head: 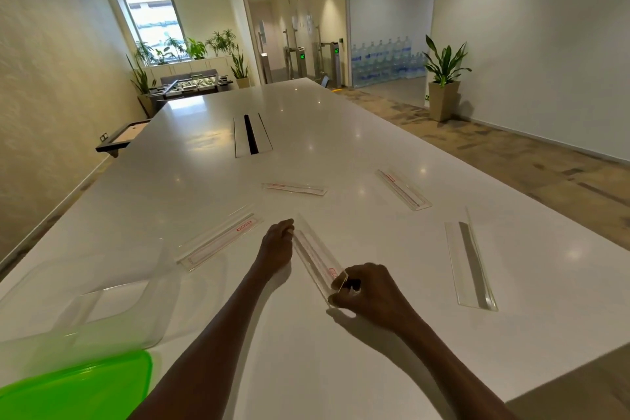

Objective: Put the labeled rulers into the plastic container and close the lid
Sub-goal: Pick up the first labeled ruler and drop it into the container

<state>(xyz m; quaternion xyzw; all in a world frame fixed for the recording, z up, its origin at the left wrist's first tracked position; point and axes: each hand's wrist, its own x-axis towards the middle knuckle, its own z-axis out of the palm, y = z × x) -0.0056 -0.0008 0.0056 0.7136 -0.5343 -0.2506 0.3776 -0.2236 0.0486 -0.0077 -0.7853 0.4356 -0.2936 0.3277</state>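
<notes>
One clear ruler (317, 261) is gripped at both ends by the left hand (276, 245) and the right hand (366, 290), right of the container (102, 300), on the surface (306, 351).

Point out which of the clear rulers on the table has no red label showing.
The clear plastic ruler lying farthest right on the white table: it shows only a grey strip along its length, while the other four carry red labels.
</notes>
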